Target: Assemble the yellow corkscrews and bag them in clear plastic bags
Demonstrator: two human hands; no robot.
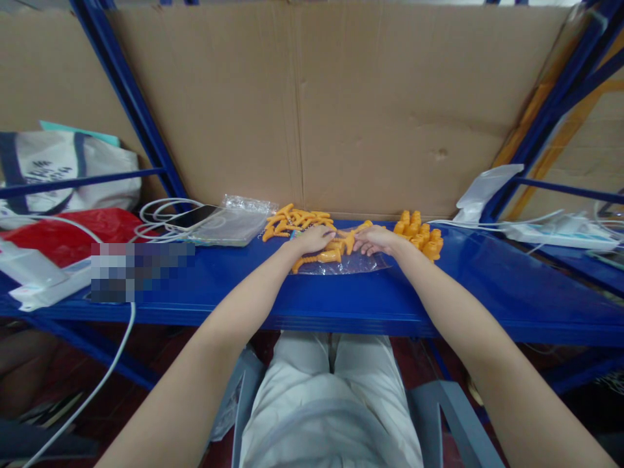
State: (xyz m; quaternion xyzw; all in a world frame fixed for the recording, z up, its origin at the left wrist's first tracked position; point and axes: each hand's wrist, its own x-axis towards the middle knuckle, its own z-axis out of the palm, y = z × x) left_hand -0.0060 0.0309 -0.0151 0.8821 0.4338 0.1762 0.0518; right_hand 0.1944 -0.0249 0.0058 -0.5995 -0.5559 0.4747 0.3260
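Observation:
Both my arms reach forward over a blue metal shelf (341, 299). My left hand (312, 239) and my right hand (375, 239) meet over a small pile of orange plastic parts (336, 250) lying on a clear plastic bag (355, 263). The fingers of both hands are curled down among the parts, and I cannot make out which piece each one holds. A loose heap of long orange screw-like parts (292, 221) lies just behind my left hand. A cluster of stubby orange parts (419, 234) stands to the right of my right hand.
A cardboard sheet (341, 104) backs the shelf. At left lie clear plastic bags (234, 221), a phone (192, 216), white cables (156, 218), a red bag (63, 234) and a white tote (63, 169). A white power strip (560, 235) lies at right.

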